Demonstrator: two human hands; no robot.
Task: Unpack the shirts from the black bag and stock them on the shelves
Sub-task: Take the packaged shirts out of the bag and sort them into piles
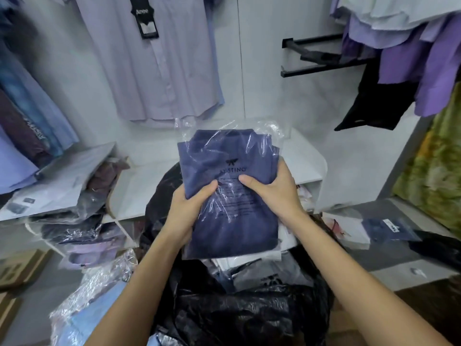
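My left hand [185,208] and my right hand [272,191] both grip one navy shirt packet [229,196], each on its own side, with the thumbs pressed on the front of the clear wrapper and the other fingers curled behind it. I hold it with two hands, I think, because the plastic is slippery and the folded shirt would bend if only one hand carried it. The packet is upright in the air, above the open black bag [239,313] and in front of the white shelf [306,156], touching neither as far as I can see.

The bag stands open below my arms so that the next packets are easy to reach. I can see several wrapped shirts inside, white and grey ones, but they overlap and I cannot count them exactly.

On the lower shelf at the left there is a pile of wrapped shirts [82,236], dark and lilac; I count about three or four. One lilac shirt [154,58] hangs on the wall with one black tag.
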